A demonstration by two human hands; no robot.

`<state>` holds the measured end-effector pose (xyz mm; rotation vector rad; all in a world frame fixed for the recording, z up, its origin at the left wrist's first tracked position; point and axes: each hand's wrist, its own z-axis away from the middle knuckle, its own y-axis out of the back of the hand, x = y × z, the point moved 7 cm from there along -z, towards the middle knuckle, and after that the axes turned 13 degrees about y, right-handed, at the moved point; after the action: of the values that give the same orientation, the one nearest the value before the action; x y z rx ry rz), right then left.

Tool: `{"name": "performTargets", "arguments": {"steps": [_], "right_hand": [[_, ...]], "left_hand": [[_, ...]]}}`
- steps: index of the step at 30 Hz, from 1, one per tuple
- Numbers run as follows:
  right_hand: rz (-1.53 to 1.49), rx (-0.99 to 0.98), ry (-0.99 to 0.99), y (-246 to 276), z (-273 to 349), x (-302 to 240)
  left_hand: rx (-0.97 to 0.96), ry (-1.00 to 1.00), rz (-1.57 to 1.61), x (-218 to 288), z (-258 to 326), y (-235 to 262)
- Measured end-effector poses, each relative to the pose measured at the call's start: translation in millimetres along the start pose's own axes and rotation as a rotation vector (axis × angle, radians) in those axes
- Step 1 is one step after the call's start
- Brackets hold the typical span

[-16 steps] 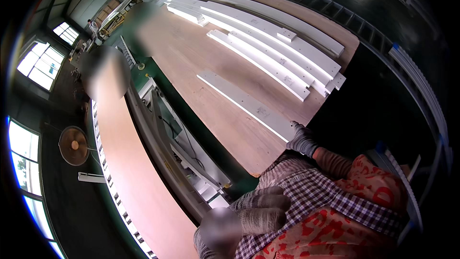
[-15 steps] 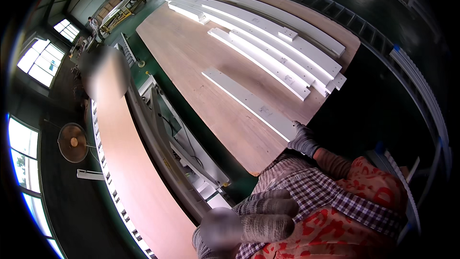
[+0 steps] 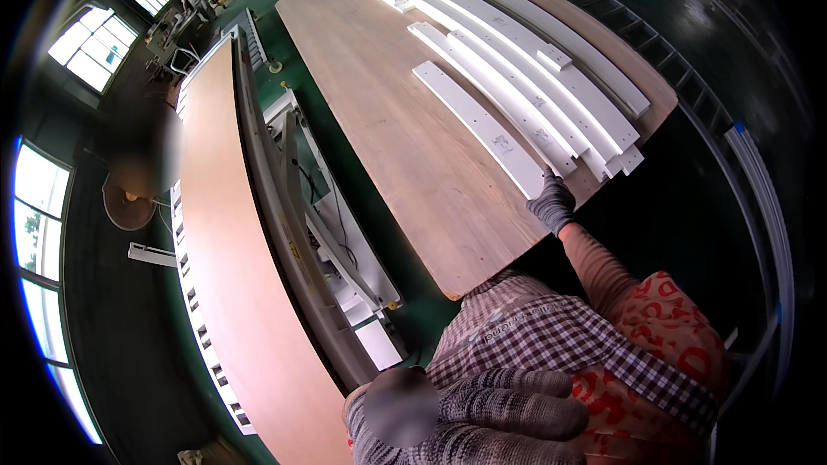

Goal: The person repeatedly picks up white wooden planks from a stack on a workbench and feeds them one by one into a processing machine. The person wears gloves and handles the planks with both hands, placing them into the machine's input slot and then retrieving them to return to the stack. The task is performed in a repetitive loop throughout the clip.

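Note:
My right hand (image 3: 552, 204), in a grey knit glove, grips the near end of a flat white board (image 3: 482, 131) that lies on a wooden tabletop (image 3: 362, 95). The thumb and fingers close around the board's end. This board lies just left of several long white strips (image 3: 517, 99), nearly parallel to them. Close to the camera at the bottom, my gloved left hand (image 3: 508, 413) has its fingers stretched out in front of my checked apron (image 3: 568, 336). Nothing shows in it, though a blur hides part of it.
A long pale panel (image 3: 233, 232) lies on a machine bed to the left, with a grey frame (image 3: 301, 198) beside it. A small white block (image 3: 554, 57) sits on the strips. Ladder-like metal rails (image 3: 689, 86) run along the right. Another person (image 3: 191, 0) stands far off.
My right hand has moved the white board away from me and to the right, close against the other strips. My left hand stays low, its fingers still stretched out. The view has shifted.

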<state>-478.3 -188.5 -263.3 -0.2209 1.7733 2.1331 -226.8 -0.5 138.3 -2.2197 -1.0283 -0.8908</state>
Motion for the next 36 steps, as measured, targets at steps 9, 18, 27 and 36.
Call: {"name": "performTargets", "arguments": {"steps": [9, 18, 27, 36], "right_hand": [[0.120, 0.227, 0.258, -33, -55, -58], [-0.101, 0.133, 0.815, -92, 16, -139], [-0.157, -0.042, 1.092, -105, 51, -234], [-0.159, -0.217, 1.213, -131, 107, -305]], "left_hand": [[0.139, -0.126, -0.127, 26, 12, 7], [0.570, -0.458, -0.516, 92, 78, 10], [1.262, -0.461, -0.959, 150, 247, 22], [2.384, 0.010, -1.032, 171, 551, -44]]}}
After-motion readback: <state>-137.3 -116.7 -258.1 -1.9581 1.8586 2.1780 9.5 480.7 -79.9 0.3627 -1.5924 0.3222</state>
